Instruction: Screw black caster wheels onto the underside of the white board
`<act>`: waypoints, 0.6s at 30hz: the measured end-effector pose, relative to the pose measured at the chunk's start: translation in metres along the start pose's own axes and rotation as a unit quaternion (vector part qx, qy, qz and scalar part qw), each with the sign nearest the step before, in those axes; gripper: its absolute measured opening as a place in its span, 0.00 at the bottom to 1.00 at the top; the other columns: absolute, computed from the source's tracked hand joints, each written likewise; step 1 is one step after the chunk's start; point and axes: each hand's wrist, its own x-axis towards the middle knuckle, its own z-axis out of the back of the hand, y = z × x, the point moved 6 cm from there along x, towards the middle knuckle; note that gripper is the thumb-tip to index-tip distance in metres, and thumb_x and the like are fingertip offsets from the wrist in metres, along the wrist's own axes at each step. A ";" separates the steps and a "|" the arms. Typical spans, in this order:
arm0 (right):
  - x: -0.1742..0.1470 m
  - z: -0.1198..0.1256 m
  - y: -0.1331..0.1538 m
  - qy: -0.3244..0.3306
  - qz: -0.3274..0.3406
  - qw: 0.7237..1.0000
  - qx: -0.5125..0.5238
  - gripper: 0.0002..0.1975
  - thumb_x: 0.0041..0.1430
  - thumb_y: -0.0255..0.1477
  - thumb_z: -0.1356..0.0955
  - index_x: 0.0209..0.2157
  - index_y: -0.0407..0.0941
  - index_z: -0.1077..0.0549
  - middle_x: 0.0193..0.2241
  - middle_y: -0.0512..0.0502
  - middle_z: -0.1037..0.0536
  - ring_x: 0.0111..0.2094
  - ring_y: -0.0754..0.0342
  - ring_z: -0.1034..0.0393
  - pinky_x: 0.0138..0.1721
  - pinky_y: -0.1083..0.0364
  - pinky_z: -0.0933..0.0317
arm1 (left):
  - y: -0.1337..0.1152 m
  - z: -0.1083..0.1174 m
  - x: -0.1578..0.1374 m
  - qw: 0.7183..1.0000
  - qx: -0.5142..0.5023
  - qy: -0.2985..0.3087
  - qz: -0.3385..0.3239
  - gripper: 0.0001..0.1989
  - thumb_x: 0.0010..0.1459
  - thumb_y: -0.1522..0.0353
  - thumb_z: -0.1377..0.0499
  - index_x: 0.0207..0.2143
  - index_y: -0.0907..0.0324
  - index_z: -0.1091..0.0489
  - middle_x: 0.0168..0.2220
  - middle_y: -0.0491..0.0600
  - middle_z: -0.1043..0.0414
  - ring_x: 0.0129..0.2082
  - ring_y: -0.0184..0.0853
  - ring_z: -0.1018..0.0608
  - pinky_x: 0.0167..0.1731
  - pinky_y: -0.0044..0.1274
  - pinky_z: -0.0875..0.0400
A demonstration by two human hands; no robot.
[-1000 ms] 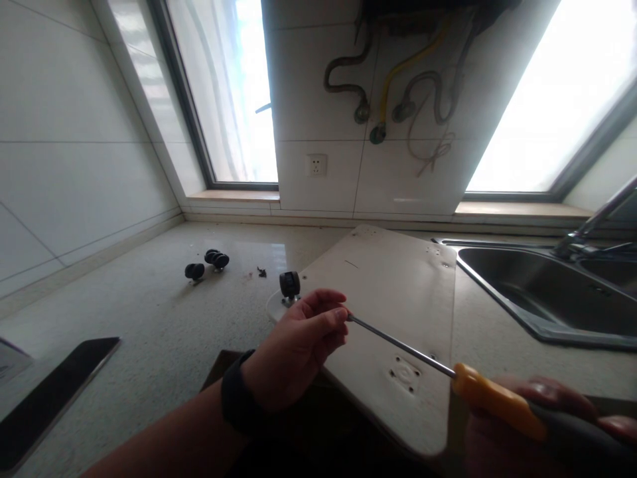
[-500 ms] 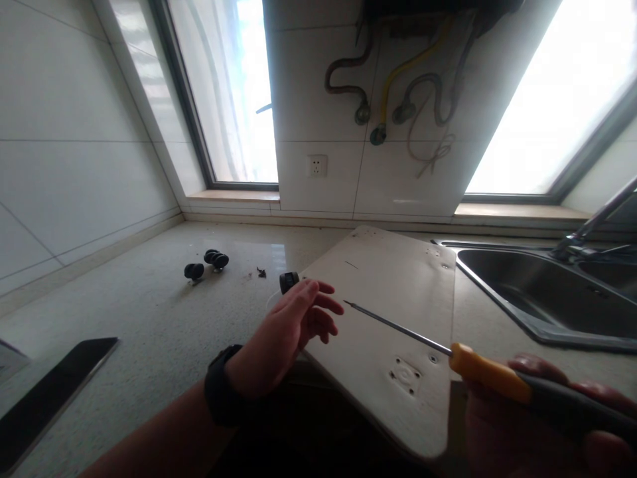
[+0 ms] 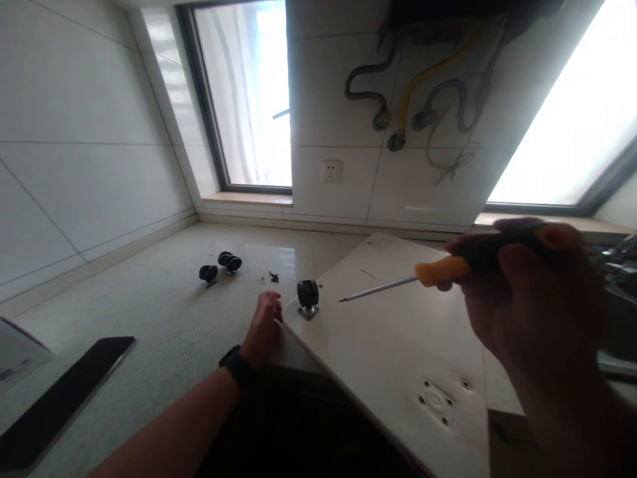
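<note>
My right hand point(image 3: 527, 285) is closed around the yellow and black handle of a screwdriver point(image 3: 442, 270). Its thin shaft points left, with the tip above a white board point(image 3: 368, 345). A black caster wheel point(image 3: 308, 293) stands on its metal plate near the board's left corner. At that corner, my left hand point(image 3: 263, 325), with a black watch on the wrist, grips the board's edge with curled fingers, partly hidden from view. Toward the board's near end is a recessed square mount point(image 3: 436, 400) with screw holes.
Several loose black casters point(image 3: 229, 261) lie on the speckled counter, beside a small pile of dark screws point(image 3: 273, 277). A dark flat phone-like slab point(image 3: 64, 398) lies at left. The sink point(image 3: 617, 318) is at right, partly behind my right arm. A wall socket point(image 3: 331, 170) and hoses are behind.
My left hand has moved left and down off the caster to the board's corner, uncovering the wheel. My right hand has risen with the screwdriver. The view has shifted slightly.
</note>
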 end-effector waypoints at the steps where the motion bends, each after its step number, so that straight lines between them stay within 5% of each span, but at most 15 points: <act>1: 0.009 -0.014 -0.005 0.040 0.005 0.999 0.006 0.08 0.56 0.29 0.26 0.38 0.54 0.23 0.31 0.48 0.21 0.33 0.49 0.22 0.22 0.54 0.31 | 0.005 -0.005 0.000 1.000 -0.005 0.017 0.004 0.20 0.68 0.50 0.50 0.43 0.56 0.33 0.35 0.46 0.33 0.31 0.35 0.32 0.29 0.24 0.38; 10: 0.038 -0.103 -0.061 0.245 -0.028 0.969 -0.033 0.09 0.62 0.33 0.30 0.43 0.49 0.32 0.27 0.52 0.25 0.18 0.57 0.33 0.12 0.58 0.40 | 0.000 -0.029 -0.013 0.978 -0.103 0.179 -0.018 0.24 0.66 0.51 0.43 0.54 0.58 0.26 0.45 0.53 0.24 0.41 0.39 0.24 0.47 0.28 0.31; 18: 0.032 -0.109 -0.086 0.248 -0.025 0.968 -0.037 0.08 0.64 0.30 0.32 0.44 0.48 0.33 0.27 0.53 0.26 0.16 0.59 0.37 0.11 0.59 0.45 | 0.009 -0.036 -0.010 0.961 -0.155 0.226 0.044 0.23 0.66 0.54 0.41 0.55 0.60 0.27 0.36 0.51 0.24 0.30 0.34 0.25 0.37 0.28 0.27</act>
